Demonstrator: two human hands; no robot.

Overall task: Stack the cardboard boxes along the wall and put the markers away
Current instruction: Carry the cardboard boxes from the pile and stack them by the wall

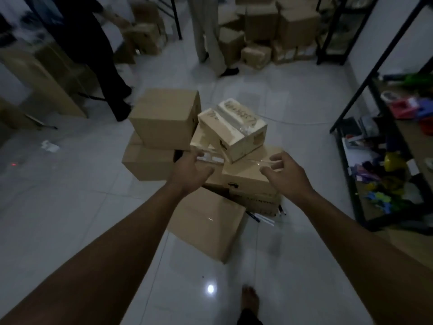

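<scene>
A loose heap of cardboard boxes sits on the white tiled floor in front of me. A small taped box [234, 127] with handwriting on top lies tilted on the heap. A bigger plain box [164, 118] stands to its left on another box [145, 163]. A flat box [248, 177] lies under the small one, and a large box [206, 221] is nearest me. My left hand [189, 170] hovers with fingers apart at the small box's near left corner. My right hand [285, 174] is spread over the flat box, holding nothing. Several markers [260, 216] lie on the floor beside the heap.
Two people stand at the back, one in dark trousers [103, 66], one in light trousers [210, 43]. More boxes [269, 31] are piled against the far wall. A black shelf rack [386, 160] with colourful clutter stands on the right. My bare foot [250, 299] is below.
</scene>
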